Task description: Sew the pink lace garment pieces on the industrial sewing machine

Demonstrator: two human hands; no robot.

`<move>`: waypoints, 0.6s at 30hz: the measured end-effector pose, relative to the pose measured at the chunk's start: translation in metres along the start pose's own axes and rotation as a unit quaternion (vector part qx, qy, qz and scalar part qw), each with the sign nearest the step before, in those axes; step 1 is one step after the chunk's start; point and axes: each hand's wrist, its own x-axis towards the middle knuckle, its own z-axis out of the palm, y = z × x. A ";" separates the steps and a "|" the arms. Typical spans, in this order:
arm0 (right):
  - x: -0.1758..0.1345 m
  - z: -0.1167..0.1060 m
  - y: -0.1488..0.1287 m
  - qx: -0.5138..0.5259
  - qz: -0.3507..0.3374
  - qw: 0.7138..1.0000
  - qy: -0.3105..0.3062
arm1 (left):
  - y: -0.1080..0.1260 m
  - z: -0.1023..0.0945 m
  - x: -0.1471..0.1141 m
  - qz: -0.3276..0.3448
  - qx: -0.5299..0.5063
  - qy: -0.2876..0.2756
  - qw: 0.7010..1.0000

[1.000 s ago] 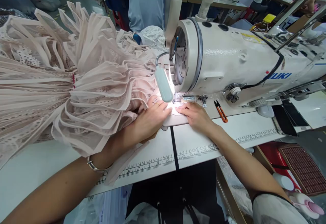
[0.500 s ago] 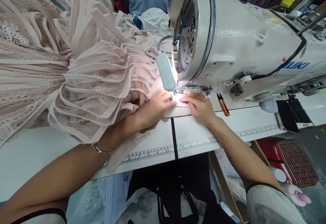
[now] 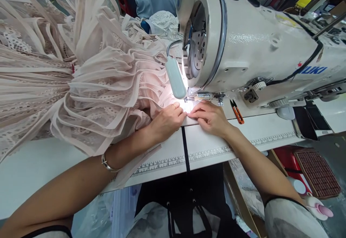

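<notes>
Under the needle of the white sewing machine (image 3: 251, 39), a piece of pale pink fabric (image 3: 186, 105) lies in the lamp's glare, its edges washed out. My left hand (image 3: 169, 120) grips this fabric on the left, fingers curled and thumb pressed in. From the other side my right hand (image 3: 211, 118) pinches the fabric's near edge, its fingertips almost meeting my left thumb. A large gathered bundle of pale pink mesh and lace pieces (image 3: 100, 75) is heaped left of the machine. One loose pale strip (image 3: 137, 164) hangs below my left forearm, over the table's front edge.
A small lamp (image 3: 175, 77) on a bent neck hangs just above my hands. Orange thread snips (image 3: 236, 111) lie right of my right hand. A printed ruler (image 3: 211, 154) runs along the white table (image 3: 173, 144). A dark phone-like object (image 3: 305, 122) sits farther right.
Both hands have drawn slightly nearer to me, and their fingertips have come together at the fabric's near edge. My left hand has shifted a little right. The snips stay where they were.
</notes>
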 end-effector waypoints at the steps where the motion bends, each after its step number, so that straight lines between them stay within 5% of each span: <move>1: 0.000 -0.001 -0.001 -0.006 -0.011 1.000 -0.002 | -0.002 0.000 -0.002 -0.006 -0.024 0.002 1.000; 5: -0.001 -0.002 -0.001 0.008 -0.040 0.999 -0.013 | -0.013 -0.001 -0.009 -0.012 -0.077 0.011 0.997; 10: -0.004 0.001 0.005 -0.012 -0.043 0.999 0.001 | -0.016 -0.001 -0.011 0.001 -0.088 -0.041 0.995; 18: -0.006 0.001 0.009 -0.033 -0.060 0.998 -0.010 | -0.013 -0.005 -0.007 0.005 -0.020 -0.046 0.999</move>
